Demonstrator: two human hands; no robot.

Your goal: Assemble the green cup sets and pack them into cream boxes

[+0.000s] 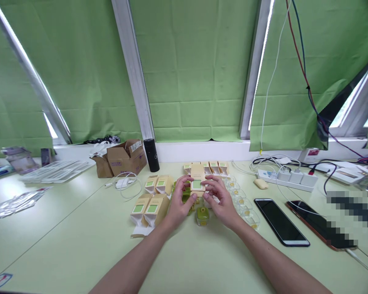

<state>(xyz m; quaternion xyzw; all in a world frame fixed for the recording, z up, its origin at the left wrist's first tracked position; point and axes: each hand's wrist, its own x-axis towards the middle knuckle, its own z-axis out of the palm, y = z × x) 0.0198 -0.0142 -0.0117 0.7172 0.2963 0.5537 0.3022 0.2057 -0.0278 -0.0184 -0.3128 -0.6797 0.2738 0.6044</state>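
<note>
Both hands hold one small cardboard box [198, 173] upright between them, its green label facing me. My left hand [181, 200] grips its left side with bent fingers, and my right hand [221, 200] grips the right side. Just below the hands stands a small clear jar with a green lid [203, 214]. More green-lidded jars [185, 194] are partly hidden behind my left hand. To the left stand several similar cardboard boxes [155, 208] with open white flaps. Clear containers [247, 210] with yellowish spots line up right of my right hand.
More boxes [218, 168] stand in a row at the back. On the right lie a phone [281, 222], a second phone [319, 224] and a power strip [286, 179] with cables. A large carton [125, 159], black bottle [151, 155] and white charger [122, 183] are at back left.
</note>
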